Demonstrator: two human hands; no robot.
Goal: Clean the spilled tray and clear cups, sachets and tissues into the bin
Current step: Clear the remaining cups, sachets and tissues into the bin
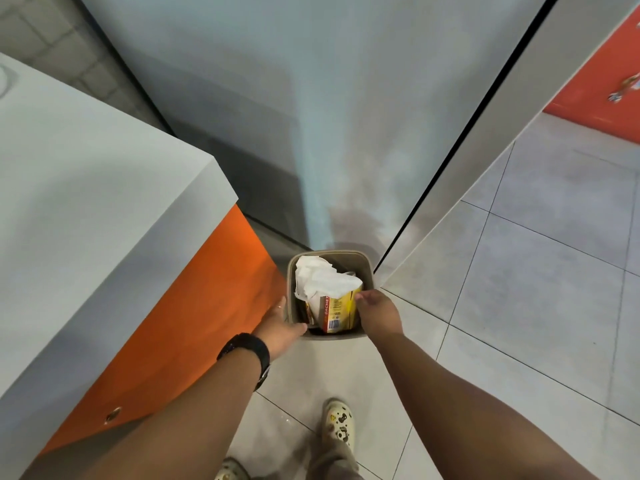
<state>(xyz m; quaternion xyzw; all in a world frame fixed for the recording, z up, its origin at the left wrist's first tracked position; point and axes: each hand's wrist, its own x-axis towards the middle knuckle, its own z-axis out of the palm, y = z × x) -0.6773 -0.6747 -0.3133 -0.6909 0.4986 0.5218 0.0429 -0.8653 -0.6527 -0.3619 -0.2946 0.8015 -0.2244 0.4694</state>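
From the head view we look down on a floor of large pale grey tiles with thin dark grout lines, smooth and faintly glossy. A tall grey panel wall rises ahead, matte and cloudy in tone, and meets a second grey panel at a dark vertical seam. At far right a bright orange wall section carries a small printed figure, too blurred to read. On our left stands the counter, a blocky grey-topped slab with a smooth orange side face.

In the corner between counter and wall sits the small beige plastic bin, squarish with rounded corners. It is crammed: crumpled white tissue, soft and creased, lies on top, and a yellow and red printed sachet box stands upright against the near wall, a barcode showing on it.

Our left hand, a black watch on its wrist, rests on the bin's left rim with thumb over the edge and fingers stretched straight along the outside, an open grip holding nothing. Our right hand reaches in from the right, its fingers curled on the box's upper edge, the grip closed upon it.

Below, cream foam clogs with small charms stand on the tiles, beneath loose khaki trouser cuffs.
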